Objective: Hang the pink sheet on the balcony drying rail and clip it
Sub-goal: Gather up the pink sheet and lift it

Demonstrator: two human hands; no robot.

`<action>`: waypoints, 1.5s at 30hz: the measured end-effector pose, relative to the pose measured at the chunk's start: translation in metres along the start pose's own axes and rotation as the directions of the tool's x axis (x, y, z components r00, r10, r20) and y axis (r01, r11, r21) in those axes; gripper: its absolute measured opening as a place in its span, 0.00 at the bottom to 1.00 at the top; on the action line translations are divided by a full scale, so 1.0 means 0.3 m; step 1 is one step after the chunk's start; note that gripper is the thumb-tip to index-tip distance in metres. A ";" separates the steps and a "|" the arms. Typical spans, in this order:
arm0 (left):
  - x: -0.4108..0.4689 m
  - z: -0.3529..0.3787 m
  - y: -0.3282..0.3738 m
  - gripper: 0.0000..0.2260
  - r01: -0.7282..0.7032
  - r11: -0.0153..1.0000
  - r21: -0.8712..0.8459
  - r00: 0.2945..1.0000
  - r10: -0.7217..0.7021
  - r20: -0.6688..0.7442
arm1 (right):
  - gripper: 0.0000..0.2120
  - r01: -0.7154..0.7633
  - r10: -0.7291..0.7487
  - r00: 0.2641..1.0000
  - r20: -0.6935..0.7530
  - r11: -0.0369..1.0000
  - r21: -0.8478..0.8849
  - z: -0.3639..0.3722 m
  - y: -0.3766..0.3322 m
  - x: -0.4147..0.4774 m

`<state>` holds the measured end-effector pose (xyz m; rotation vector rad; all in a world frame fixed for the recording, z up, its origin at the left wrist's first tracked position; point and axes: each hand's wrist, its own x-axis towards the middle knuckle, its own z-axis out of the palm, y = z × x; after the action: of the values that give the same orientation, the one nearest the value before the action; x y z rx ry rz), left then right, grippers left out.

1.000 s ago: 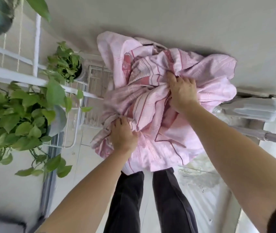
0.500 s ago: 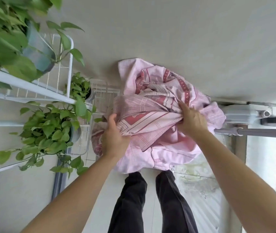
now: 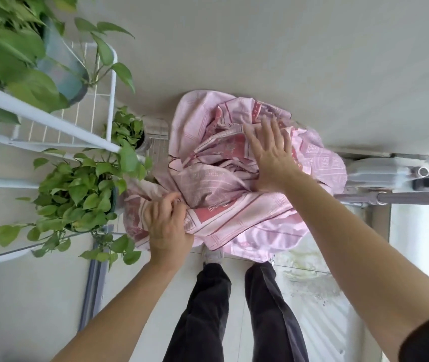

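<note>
Beside the drying rail, the left hand pinched the bunched pink sheet; the right hand lay spread flat. With one grip only, loose folds could slip floorward.

Three potted plants are carried on a white wire rack at the left: a top plant, a small plant and a big plant lower down. The floor is stood on by a shoe. Whether the sheet rests on the rail cannot be told.
</note>
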<state>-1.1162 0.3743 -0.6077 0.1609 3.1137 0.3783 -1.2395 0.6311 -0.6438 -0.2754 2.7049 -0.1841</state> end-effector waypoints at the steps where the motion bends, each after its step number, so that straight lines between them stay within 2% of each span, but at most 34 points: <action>1: -0.003 0.004 0.003 0.18 -0.023 1.000 -0.012 1.000 0.023 0.004 | 0.69 0.047 -0.038 0.993 0.110 0.996 -0.079 0.026 -0.015 0.006; 2: -0.003 0.008 0.003 0.17 -0.046 0.999 -0.018 0.999 0.046 0.023 | 0.70 0.065 -0.042 0.982 0.184 0.990 -0.121 0.049 -0.026 0.003; 3: -0.003 0.013 -0.005 0.18 -0.060 0.998 -0.011 0.997 0.060 0.055 | 0.66 0.046 -0.016 0.973 0.232 0.991 -0.126 0.062 -0.027 -0.008; 4: -0.002 0.019 -0.014 0.20 -0.059 0.998 0.007 0.994 0.058 0.096 | 0.56 -0.001 0.026 0.967 0.254 0.995 -0.097 0.063 -0.015 -0.021; 6: 0.006 0.024 -0.031 0.24 -0.018 0.998 0.065 0.977 0.004 0.214 | 0.27 -0.138 0.128 0.969 0.210 0.990 0.034 0.037 0.024 -0.054; 7: 0.017 0.029 -0.035 0.26 0.008 0.995 0.100 0.953 -0.038 0.302 | 0.16 -0.200 0.184 0.968 0.170 0.977 0.080 0.009 0.043 -0.074; 8: 0.030 0.038 -0.037 0.29 0.029 0.991 0.129 0.907 -0.080 0.413 | 0.12 -0.240 0.229 0.967 0.111 0.965 0.108 -0.017 0.062 -0.091; 10: 0.068 0.057 -0.024 0.41 0.093 0.990 0.107 0.745 -0.141 0.652 | 0.16 -0.298 0.303 0.953 -0.004 0.939 0.171 -0.059 0.097 -0.109; 11: 0.088 0.069 -0.003 0.47 0.170 0.984 0.045 0.663 -0.148 0.734 | 0.19 -0.323 0.336 0.941 -0.029 0.923 0.211 -0.077 0.114 -0.113; 12: 0.104 0.077 0.030 0.51 0.271 0.962 -0.030 0.617 -0.150 0.772 | 0.22 -0.347 0.364 0.931 -0.025 0.904 0.248 -0.094 0.132 -0.117; 13: 0.116 0.078 0.070 0.51 0.385 0.916 -0.111 0.633 -0.175 0.755 | 0.23 -0.370 0.384 0.924 0.004 0.889 0.270 -0.105 0.153 -0.120; 14: 0.130 0.078 0.112 0.50 0.488 0.853 -0.183 0.681 -0.242 0.691 | 0.24 -0.378 0.379 0.924 0.053 0.885 0.271 -0.108 0.179 -0.122; 15: 0.145 0.081 0.147 0.51 0.560 0.795 -0.232 0.719 -0.327 0.614 | 0.24 -0.374 0.357 0.927 0.113 0.893 0.249 -0.100 0.209 -0.128; 16: 0.157 0.086 0.173 0.55 0.578 0.780 -0.241 0.743 -0.380 0.551 | 0.24 -0.370 0.340 0.926 0.165 0.904 0.215 -0.086 0.239 -0.137; 17: 0.165 0.097 0.188 0.61 0.536 0.816 -0.216 0.771 -0.369 0.518 | 0.24 -0.372 0.339 0.921 0.192 0.911 0.175 -0.065 0.267 -0.148; 19: 0.167 0.126 0.184 0.68 0.254 0.963 -0.096 0.842 -0.171 0.512 | 0.22 -0.390 0.364 0.915 0.176 0.910 0.144 -0.020 0.302 -0.167; 21: 0.159 0.160 0.171 0.70 -0.061 0.995 0.077 0.814 0.006 0.581 | 0.19 -0.405 0.382 0.912 0.152 0.899 0.169 0.022 0.305 -0.175; 23: 0.149 0.173 0.169 0.62 -0.196 0.954 0.226 0.807 0.026 0.591 | 0.18 -0.368 0.341 0.927 0.155 0.906 0.210 0.061 0.285 -0.183; 25: 0.142 0.176 0.159 0.48 -0.209 0.934 0.289 0.859 0.034 0.511 | 0.20 -0.313 0.274 0.943 0.187 0.921 0.232 0.093 0.251 -0.197; 30: 0.100 0.124 0.149 0.30 -0.052 0.955 0.292 0.833 -0.120 0.541 | 0.39 -0.242 0.187 0.950 0.249 0.947 0.213 0.122 0.159 -0.233; 32: 0.076 0.098 0.132 0.23 0.047 0.945 0.324 0.811 -0.225 0.540 | 0.38 -0.163 0.089 0.958 0.274 0.951 0.263 0.125 0.104 -0.230; 35: 0.042 0.065 0.060 0.14 0.214 0.907 0.363 0.738 -0.393 0.548 | 0.35 -0.019 -0.073 0.967 0.245 0.935 0.354 0.126 0.011 -0.205; 37: 0.020 0.048 0.003 0.13 0.277 0.871 0.406 0.697 -0.473 0.539 | 0.42 0.032 -0.087 0.980 0.180 0.956 0.292 0.138 -0.028 -0.190; 38: 0.009 0.039 -0.024 0.12 0.293 0.852 0.434 0.680 -0.505 0.532 | 0.48 -0.013 -0.024 0.988 0.150 0.971 0.241 0.150 -0.032 -0.186; 40: -0.007 0.028 -0.068 0.11 0.310 0.831 0.461 0.660 -0.537 0.525 | 0.61 -0.272 0.248 0.959 0.136 0.940 0.207 0.168 -0.014 -0.191; 41: -0.015 0.027 -0.084 0.12 0.317 0.828 0.463 0.658 -0.544 0.520 | 0.67 -0.441 0.411 0.896 0.168 0.866 0.236 0.178 0.006 -0.197; 42: -0.021 0.028 -0.093 0.13 0.326 0.827 0.458 0.661 -0.546 0.515 | 0.71 -0.598 0.551 0.801 0.233 0.750 0.281 0.196 0.033 -0.204; 43: -0.029 0.031 -0.098 0.13 0.331 0.830 0.449 0.669 -0.541 0.509 | 0.74 -0.710 0.631 0.704 0.326 0.621 0.333 0.219 0.061 -0.210; 44: -0.036 0.035 -0.098 0.13 0.327 0.837 0.438 0.682 -0.530 0.504 | 0.76 -0.765 0.634 0.643 0.429 0.504 0.401 0.251 0.085 -0.217; 45: -0.044 0.041 -0.095 0.14 0.317 0.847 0.427 0.696 -0.513 0.502 | 0.79 -0.772 0.567 0.632 0.528 0.404 0.491 0.286 0.102 -0.226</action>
<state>-1.1059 0.3483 -0.6265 -0.3713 2.4294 -0.1600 -1.1484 0.6682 -0.7002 0.9708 2.0242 -0.8012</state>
